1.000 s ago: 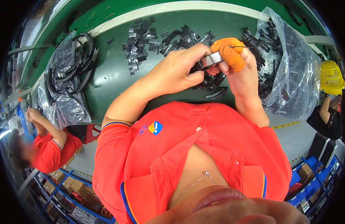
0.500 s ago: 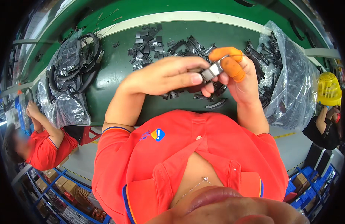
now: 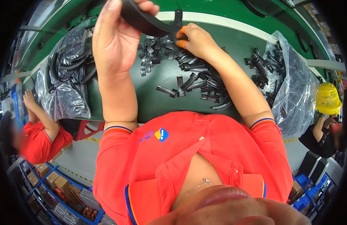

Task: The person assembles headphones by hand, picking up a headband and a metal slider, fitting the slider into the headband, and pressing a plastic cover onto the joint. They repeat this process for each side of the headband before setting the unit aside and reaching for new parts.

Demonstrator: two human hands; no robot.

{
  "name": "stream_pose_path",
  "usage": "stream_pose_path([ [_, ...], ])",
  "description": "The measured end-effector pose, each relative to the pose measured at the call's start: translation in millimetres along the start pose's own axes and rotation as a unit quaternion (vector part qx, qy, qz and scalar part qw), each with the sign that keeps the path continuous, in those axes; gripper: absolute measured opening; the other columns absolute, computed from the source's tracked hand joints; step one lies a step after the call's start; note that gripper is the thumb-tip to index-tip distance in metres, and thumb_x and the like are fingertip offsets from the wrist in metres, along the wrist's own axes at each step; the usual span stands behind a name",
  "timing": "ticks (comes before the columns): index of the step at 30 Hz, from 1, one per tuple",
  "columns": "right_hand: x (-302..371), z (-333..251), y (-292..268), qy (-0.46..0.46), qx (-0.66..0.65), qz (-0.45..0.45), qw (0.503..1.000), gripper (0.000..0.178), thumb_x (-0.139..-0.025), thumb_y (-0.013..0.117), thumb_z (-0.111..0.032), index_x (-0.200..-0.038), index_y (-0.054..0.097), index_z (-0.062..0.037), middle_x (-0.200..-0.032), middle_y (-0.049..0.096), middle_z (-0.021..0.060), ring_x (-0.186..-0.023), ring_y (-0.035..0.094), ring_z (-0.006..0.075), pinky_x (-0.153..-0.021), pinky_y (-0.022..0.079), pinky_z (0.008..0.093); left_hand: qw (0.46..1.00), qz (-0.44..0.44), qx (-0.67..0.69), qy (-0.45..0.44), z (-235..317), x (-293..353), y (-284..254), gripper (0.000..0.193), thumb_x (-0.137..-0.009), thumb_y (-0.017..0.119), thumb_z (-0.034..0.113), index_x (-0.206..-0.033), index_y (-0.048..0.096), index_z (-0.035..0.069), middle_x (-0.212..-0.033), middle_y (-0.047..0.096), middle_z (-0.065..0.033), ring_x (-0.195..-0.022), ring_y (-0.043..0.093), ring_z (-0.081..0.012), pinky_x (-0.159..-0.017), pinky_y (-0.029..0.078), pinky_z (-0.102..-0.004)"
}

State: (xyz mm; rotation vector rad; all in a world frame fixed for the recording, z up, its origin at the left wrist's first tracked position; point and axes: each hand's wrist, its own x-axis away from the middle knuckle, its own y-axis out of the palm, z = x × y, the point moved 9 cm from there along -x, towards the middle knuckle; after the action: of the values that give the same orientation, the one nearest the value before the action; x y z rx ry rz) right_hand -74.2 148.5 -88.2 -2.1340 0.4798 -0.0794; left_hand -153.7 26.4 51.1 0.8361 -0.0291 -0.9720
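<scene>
My left hand (image 3: 115,47) is raised over the far left of the table, its fingers closed around a curved black headband (image 3: 153,24). The band arcs down toward the right and ends in an upright black tip. At that end my right hand (image 3: 199,40), with orange finger cots on its thumb and fingertip, is closed in a pinch. Whether a small part sits between those fingers is hidden. Below the band lie small black rectangular pieces (image 3: 153,50) in a loose scatter. Several curved black parts (image 3: 205,80) are heaped under my right forearm.
A clear plastic bag (image 3: 72,103) with more black headbands is at the left of the green table (image 3: 151,103). On the right, another clear bag (image 3: 297,90) lies beside piled black parts (image 3: 258,65). A co-worker in red (image 3: 49,140) is at far left, one in black (image 3: 320,137) at far right.
My hands were together over the middle on a small dark part. My left hand has moved up and left and now holds a headband; my right has moved up and left to its end.
</scene>
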Motion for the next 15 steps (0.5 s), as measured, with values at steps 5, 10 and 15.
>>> stream_pose_path([
  [5,-5,7,-5,-0.051,0.062,0.017,0.997,0.013,-0.072,0.057,-0.002,-0.084,0.062,-0.004,-0.087,0.058,0.014,-0.086,0.057,0.0319,-0.075,0.046,0.0379,0.999,0.026,-0.042,-0.013,0,10,8,0.034,-0.093,0.043,0.019,-0.117,0.044,-0.005,-0.092,0.059,-0.011,-0.08,0.06,-0.0199,-0.077,0.05,-0.0354],
  [10,-2,14,-19,-0.031,0.079,0.043,0.995,0.018,-0.073,0.057,-0.003,-0.09,0.062,-0.0034,-0.09,0.059,0.0146,-0.088,0.057,0.0316,-0.076,0.046,0.0384,0.999,0.011,-0.044,-0.029,-3,13,16,0.034,-0.092,0.044,0.018,-0.116,0.043,-0.006,-0.089,0.059,-0.0138,-0.079,0.062,-0.0214,-0.077,0.051,-0.0341],
  [15,2,-9,-18,-0.038,0.155,0.047,0.986,0.024,-0.074,0.066,-0.017,-0.095,0.061,-0.0052,-0.092,0.059,0.014,-0.086,0.058,0.0309,-0.077,0.043,0.0394,0.997,0.015,-0.061,-0.046,-7,13,17,0.034,-0.091,0.045,0.017,-0.116,0.044,-0.006,-0.09,0.059,-0.014,-0.08,0.062,-0.0222,-0.076,0.051,-0.0324],
])
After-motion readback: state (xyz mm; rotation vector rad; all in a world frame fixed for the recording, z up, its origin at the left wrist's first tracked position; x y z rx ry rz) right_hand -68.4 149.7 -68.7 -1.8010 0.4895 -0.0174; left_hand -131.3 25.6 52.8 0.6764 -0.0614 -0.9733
